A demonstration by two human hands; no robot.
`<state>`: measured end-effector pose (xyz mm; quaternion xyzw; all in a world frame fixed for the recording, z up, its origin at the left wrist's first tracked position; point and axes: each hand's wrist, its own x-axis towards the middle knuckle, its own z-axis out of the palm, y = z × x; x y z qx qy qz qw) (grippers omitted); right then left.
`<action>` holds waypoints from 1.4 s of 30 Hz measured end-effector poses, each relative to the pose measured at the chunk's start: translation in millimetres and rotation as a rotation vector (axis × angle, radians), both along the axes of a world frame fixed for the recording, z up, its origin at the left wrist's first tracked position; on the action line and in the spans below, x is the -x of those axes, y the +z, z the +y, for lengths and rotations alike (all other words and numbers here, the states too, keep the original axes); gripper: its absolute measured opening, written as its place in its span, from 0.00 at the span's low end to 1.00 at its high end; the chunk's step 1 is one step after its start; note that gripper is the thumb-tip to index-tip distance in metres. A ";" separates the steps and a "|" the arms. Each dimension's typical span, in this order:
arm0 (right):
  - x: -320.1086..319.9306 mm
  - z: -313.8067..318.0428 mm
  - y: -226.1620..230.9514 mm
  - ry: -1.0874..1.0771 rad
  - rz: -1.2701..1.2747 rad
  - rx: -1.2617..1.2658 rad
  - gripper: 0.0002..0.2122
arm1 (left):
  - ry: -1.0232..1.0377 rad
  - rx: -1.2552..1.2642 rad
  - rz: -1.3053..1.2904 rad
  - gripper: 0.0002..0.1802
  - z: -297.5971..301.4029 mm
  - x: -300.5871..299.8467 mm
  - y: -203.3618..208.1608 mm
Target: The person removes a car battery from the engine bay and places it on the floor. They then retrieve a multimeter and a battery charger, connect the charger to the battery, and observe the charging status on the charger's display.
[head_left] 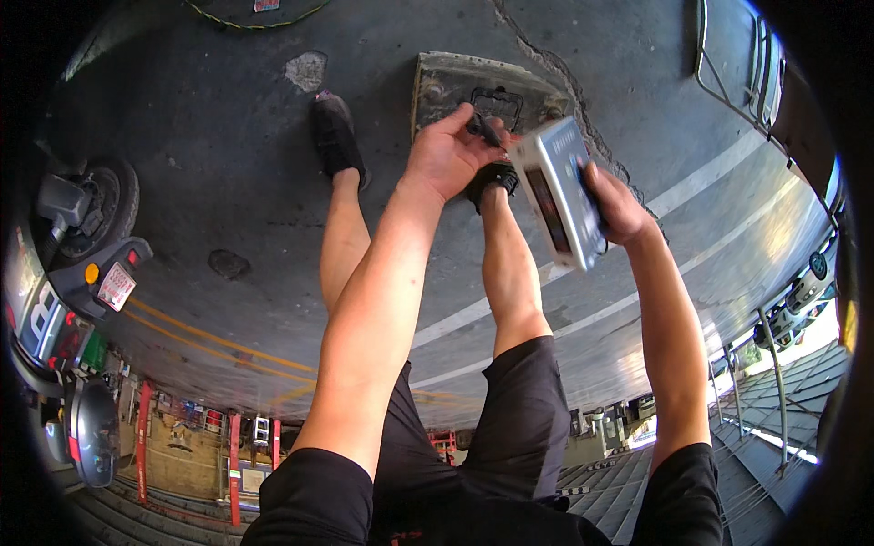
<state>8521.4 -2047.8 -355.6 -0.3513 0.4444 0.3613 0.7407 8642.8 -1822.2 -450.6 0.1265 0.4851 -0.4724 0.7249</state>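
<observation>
My right hand [616, 202] grips a silver-white box [563, 150] by its right side. The box is tilted, with a dark rectangular window in its side, and its edges are slightly blurred. To its left, my left hand [448, 153] is closed on a small black piece [484, 130], whose kind I cannot make out. A touch of red shows between that hand and the box. Just beyond my left fingers is a dark squarish loop [498, 98], seen against a worn slab [455, 77] on the floor.
My feet in black shoes [334, 136] stand on the grey floor [273, 191], which has a crack [546, 55] and painted lines. A motorcycle wheel [105, 205] is at the left. A metal rail [728, 86] stands at the far right. Several red posts [235, 464] show lower left.
</observation>
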 end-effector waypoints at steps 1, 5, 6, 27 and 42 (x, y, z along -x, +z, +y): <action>-9.7 10.0 -4.4 -0.093 0.039 0.012 0.29 | 0.000 -0.029 -0.107 0.18 5.7 -3.4 2.9; -44.7 36.4 -39.1 -0.260 0.073 0.176 0.26 | -0.058 -0.079 -0.296 0.19 28.6 -4.4 -9.9; -49.2 43.7 -50.2 -0.304 0.072 0.236 0.25 | -0.074 -0.079 -0.329 0.18 32.1 -3.5 -11.9; -45.2 69.5 -124.4 -0.214 -0.039 0.595 0.26 | -0.038 -0.057 -0.137 0.18 36.0 -18.5 -20.2; -44.2 73.1 -131.6 -0.320 0.014 0.464 0.30 | -0.220 -0.180 -0.111 0.22 33.7 -40.8 -21.6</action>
